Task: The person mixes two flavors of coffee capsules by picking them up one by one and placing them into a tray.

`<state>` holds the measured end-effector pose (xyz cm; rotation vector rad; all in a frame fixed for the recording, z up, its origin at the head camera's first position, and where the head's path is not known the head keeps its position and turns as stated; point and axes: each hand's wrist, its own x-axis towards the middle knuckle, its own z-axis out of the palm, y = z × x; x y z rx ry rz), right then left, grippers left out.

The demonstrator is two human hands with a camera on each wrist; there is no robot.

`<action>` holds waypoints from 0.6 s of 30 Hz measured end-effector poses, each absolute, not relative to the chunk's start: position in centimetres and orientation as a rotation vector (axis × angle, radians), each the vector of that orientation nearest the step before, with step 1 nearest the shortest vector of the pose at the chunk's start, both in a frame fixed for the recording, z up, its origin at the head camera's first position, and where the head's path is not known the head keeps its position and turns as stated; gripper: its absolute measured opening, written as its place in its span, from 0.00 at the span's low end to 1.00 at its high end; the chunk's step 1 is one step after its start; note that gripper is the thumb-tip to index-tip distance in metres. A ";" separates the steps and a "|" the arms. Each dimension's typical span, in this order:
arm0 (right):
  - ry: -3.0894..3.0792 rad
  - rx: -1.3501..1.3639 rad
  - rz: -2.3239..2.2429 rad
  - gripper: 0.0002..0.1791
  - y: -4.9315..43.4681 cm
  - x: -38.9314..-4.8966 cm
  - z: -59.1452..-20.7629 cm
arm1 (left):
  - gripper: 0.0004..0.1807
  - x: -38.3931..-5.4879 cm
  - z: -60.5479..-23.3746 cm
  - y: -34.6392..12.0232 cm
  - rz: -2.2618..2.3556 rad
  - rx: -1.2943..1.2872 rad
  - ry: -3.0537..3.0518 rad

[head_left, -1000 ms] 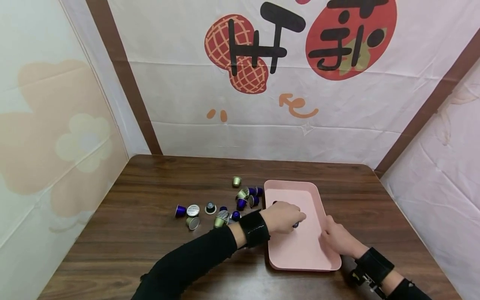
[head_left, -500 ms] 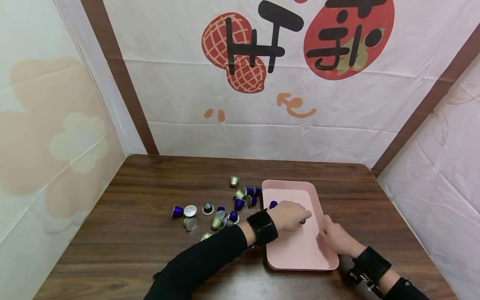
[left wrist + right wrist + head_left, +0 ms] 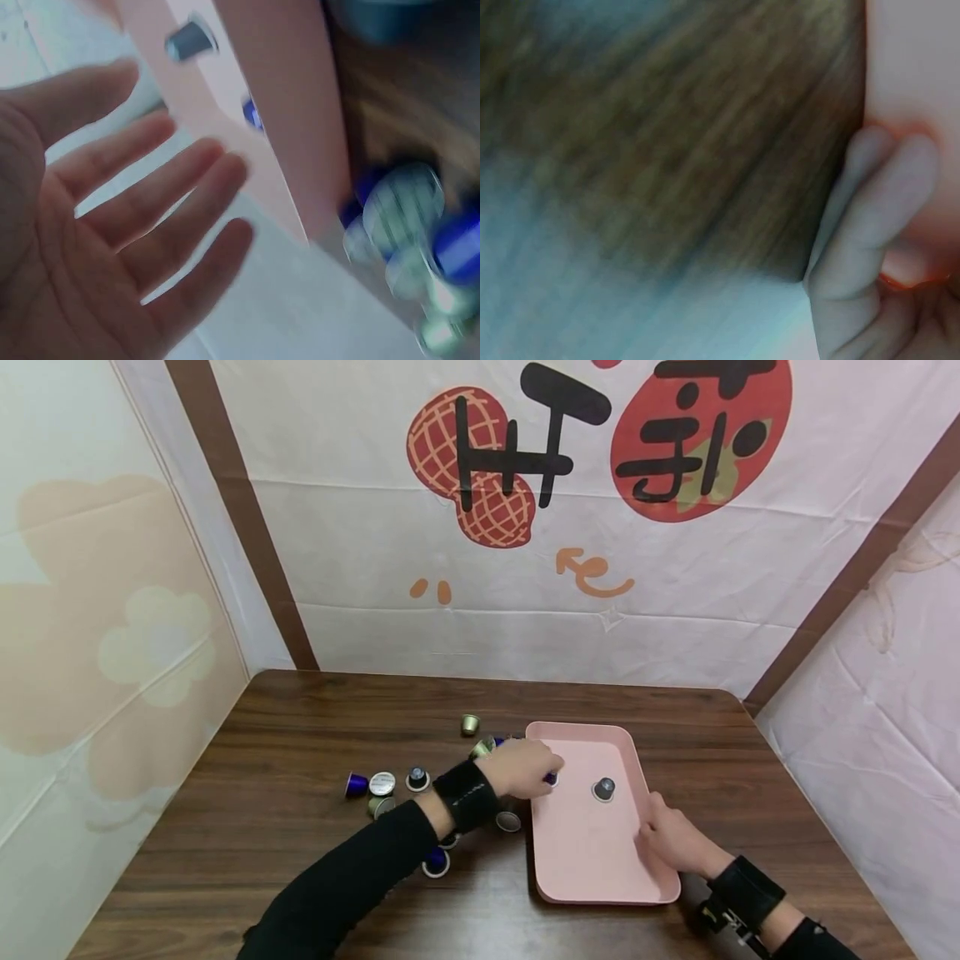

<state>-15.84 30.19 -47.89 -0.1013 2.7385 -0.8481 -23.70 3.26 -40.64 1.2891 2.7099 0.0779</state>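
My left hand (image 3: 522, 768) hovers at the left rim of a pink tray (image 3: 600, 868). In the left wrist view its fingers (image 3: 187, 195) are spread and loosely bent, holding nothing. Inside the tray stands a dark grey coffee capsule (image 3: 603, 789), and a blue capsule (image 3: 551, 778) lies near the left wall, partly covered by the hand. My right hand (image 3: 675, 837) grips the tray's right rim; in the right wrist view its fingers (image 3: 877, 202) press against the tray wall (image 3: 915, 60).
Loose coffee capsules lie left of the tray: a pale green one (image 3: 470, 724) at the back, a blue one (image 3: 357, 785) farthest left, a white-lidded one (image 3: 382, 783), and a blue one (image 3: 436, 862) beside my left sleeve. My forearm hides others. The wooden table (image 3: 195, 860) meets a fabric backdrop.
My left hand has let go of the grey capsule, which now stands in the tray, and has moved left to the tray's rim. The right hand stays on the tray.
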 end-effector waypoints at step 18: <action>2.750 -0.092 -0.838 0.17 30.1 -16.0 -47.9 | 0.23 -25.3 -38.6 -15.4 0.240 0.803 2.662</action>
